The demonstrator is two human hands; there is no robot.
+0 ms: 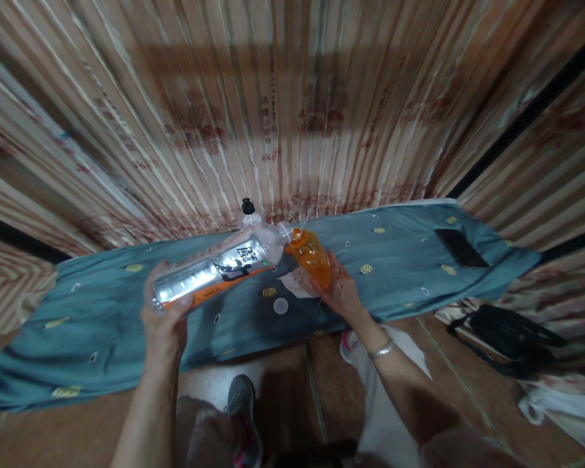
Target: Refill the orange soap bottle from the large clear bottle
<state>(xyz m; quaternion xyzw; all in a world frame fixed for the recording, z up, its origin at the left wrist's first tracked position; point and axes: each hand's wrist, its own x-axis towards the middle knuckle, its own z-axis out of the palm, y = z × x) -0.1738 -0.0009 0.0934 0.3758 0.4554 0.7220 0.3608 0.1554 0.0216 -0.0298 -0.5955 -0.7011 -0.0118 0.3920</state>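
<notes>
My left hand (168, 312) is wrapped round the base of a large clear plastic bottle (214, 270) with a silver and orange label. The bottle is tilted, nearly level, its neck pointing right. In my right hand (338, 286) is a small orange translucent bottle (311, 257), leaning so its mouth faces up and left. The two mouths meet or nearly meet; I cannot tell if they touch. Behind the large bottle stands another clear bottle with a black cap (247, 207), mostly hidden. A whitish piece of paper or tissue (297, 284) lies below the orange bottle.
The narrow table wears a blue-green cloth (394, 279). A small pale round disc (281, 305) lies near its middle, and a black phone (461, 248) at the right. Striped curtains (283, 97) hang close behind. A dark bag (507, 335) sits at lower right.
</notes>
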